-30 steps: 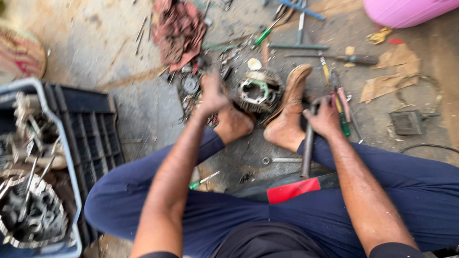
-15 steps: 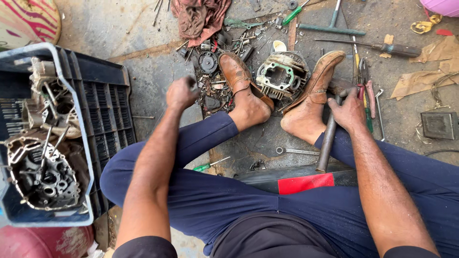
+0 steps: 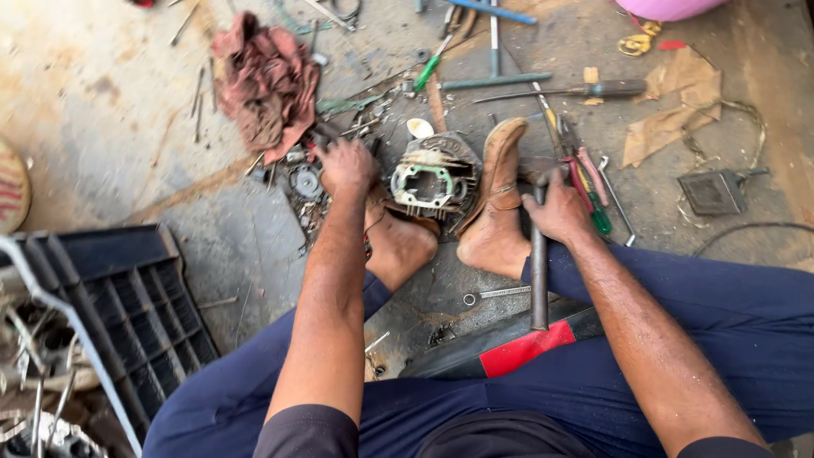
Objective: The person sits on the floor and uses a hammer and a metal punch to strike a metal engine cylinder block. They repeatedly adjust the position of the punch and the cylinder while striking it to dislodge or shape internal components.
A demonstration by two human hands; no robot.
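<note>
- Since the earlier frame, the left hand (image 3: 346,165) has been moved from beside the shoe to the small metal parts (image 3: 305,182) left of the engine cylinder (image 3: 437,175).
- Its fingers are curled down onto the parts; whether anything is gripped cannot be told.
- The right hand (image 3: 558,210) is clamped on a metal hammer (image 3: 538,271).
- The engine cylinder is held on the floor between two brown shoes (image 3: 496,174).
</note>
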